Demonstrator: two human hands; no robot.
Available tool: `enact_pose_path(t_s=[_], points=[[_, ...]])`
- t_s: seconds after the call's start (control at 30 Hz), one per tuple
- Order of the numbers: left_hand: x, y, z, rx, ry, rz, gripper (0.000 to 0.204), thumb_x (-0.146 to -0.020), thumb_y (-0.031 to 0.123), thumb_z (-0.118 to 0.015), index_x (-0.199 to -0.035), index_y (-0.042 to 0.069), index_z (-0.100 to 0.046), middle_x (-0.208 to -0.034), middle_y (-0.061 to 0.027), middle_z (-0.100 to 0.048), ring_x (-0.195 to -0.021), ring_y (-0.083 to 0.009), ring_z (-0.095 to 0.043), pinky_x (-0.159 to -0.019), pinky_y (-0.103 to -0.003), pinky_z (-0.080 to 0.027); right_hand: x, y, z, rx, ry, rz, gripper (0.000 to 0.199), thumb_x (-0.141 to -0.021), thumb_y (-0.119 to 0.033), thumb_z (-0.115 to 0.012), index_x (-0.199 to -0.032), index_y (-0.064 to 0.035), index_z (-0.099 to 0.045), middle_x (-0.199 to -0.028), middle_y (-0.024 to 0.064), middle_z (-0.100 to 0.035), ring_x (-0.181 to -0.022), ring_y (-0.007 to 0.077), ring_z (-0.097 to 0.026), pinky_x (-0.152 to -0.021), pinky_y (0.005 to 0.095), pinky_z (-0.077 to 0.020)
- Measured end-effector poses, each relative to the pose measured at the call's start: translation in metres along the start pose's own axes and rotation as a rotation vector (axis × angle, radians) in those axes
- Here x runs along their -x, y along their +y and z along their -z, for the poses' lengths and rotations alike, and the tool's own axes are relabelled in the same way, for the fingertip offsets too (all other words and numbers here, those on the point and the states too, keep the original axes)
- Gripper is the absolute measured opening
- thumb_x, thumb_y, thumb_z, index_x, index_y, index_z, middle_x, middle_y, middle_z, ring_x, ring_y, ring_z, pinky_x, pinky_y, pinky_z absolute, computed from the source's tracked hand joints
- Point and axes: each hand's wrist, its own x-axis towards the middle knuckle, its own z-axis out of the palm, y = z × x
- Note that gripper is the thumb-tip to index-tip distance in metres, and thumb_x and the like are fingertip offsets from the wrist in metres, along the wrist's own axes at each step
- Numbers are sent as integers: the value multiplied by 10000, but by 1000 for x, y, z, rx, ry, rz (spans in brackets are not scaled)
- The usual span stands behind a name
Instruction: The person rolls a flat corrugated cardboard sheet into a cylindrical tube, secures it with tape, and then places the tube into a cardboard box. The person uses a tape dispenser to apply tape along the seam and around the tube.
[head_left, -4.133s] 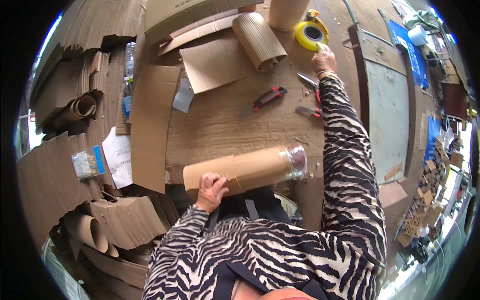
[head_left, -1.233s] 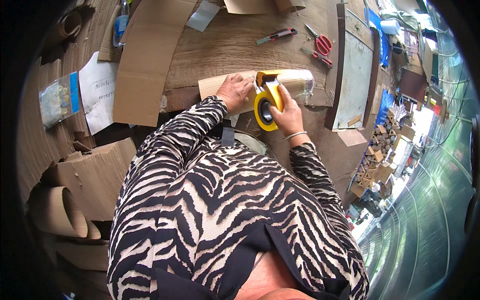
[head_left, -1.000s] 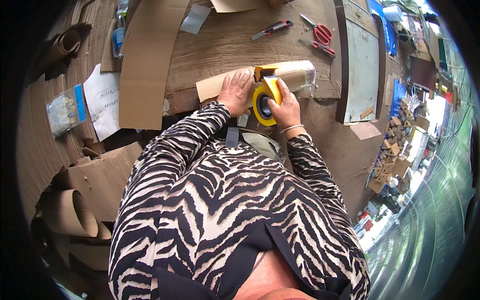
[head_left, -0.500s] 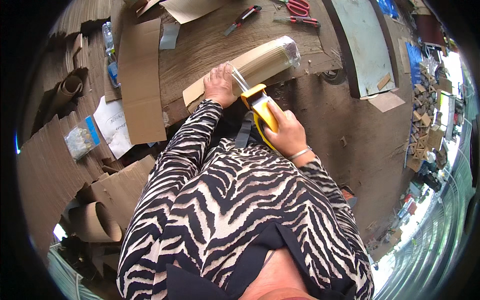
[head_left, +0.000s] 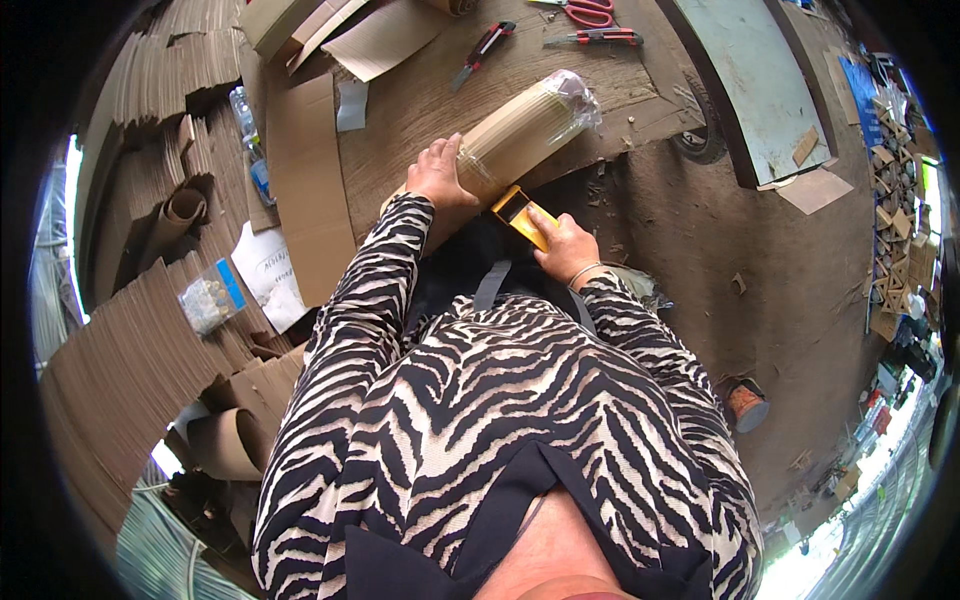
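A long bundle of cardboard strips point(head_left: 512, 138) lies slantwise at the table's near edge, its far right end wrapped in clear film. My left hand point(head_left: 440, 176) grips the bundle's nearer left part, fingers over the top and thumb toward me. In my right hand point(head_left: 568, 248) is a yellow tape dispenser point(head_left: 524, 216), held just below the bundle's near side. Its front end is close to the cardboard; whether they touch is hard to tell. Clear tape shines on the bundle beside my left fingers. The dispenser's lower part is hidden by my right hand.
Two red-and-black utility knives point(head_left: 486, 50) and red-handled scissors point(head_left: 588, 12) lie on the far table. A flat cardboard sheet point(head_left: 312, 190) and stacked cardboard point(head_left: 140, 350) stand left. Right are a pale metal panel point(head_left: 755, 90) and an orange can point(head_left: 746, 406) on the ground.
The tape strand stretched between bundle and dispenser no longer shows. The dispenser has tilted and sits along the bundle's near side. The whole view has shifted slightly.
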Motion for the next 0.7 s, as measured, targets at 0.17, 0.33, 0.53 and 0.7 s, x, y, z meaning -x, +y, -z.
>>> enact_pose_path(t_s=[0.17, 0.33, 0.53, 0.7], points=[[-32, -24, 21, 123, -220, -69, 1251, -548, 528, -916, -1574, 157, -303, -1556, -187, -368, -1448, -384, -345, -1173, -510, -349, -7, 1, -1, -22, 25, 41, 745, -744, -220, -784, -1436, -343, -537, -983, 141, -568, -833, 342, -664, -714, 432, -574], [-83, -55, 23, 471, -560, -172, 993, -620, 521, -910, -1448, 111, -547, -1377, -172, -614, -1293, -312, -556, -1114, -407, -419, -14, -2, 0, -52, 95, 72, 779, -717, -187, -793, -1440, -320, -537, -973, 133, -560, -839, 329, -653, -720, 417, -573], [-96, -102, 26, 633, -275, -154, 1023, -698, 496, -863, -1510, 43, -436, -1538, -185, -445, -1417, -317, -434, -1161, -369, -370, -53, -38, 10, -43, 138, 66, 807, -705, -182, -802, -1454, -281, -518, -969, 122, -564, -843, 338, -642, -725, 425, -573], [-36, -52, 24, 0, 194, -192, 1191, -633, 496, -866, -1589, 146, -249, -1590, -206, -316, -1467, -391, -312, -1178, -542, -273, -100, -83, 23, -103, 217, 38, 769, -716, -257, -817, -1432, -314, -541, -958, 139, -572, -827, 329, -656, -702, 431, -574]])
